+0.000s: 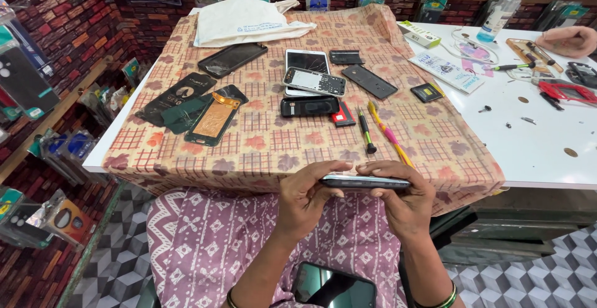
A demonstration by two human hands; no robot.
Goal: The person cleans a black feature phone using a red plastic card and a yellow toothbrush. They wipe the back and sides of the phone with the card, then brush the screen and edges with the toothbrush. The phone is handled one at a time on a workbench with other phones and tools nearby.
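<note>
Covering most of a white table [541, 152], a floral patterned cloth [273, 143] hangs over the near edge, strewn with dismantled phones [314, 82], a white bag [245, 21] and a screwdriver [366, 133]. Brick-patterned walls hung with phone cases close in at left and behind. Just off the cloth's near edge, above a purple-clad lap, the left hand [303, 201] and right hand [403, 203] grip a slim phone [365, 182] edge-on by its ends. Another phone [334, 286] rests in the lap. Bare tabletop lies right, near another person's hand [569, 41].
</note>
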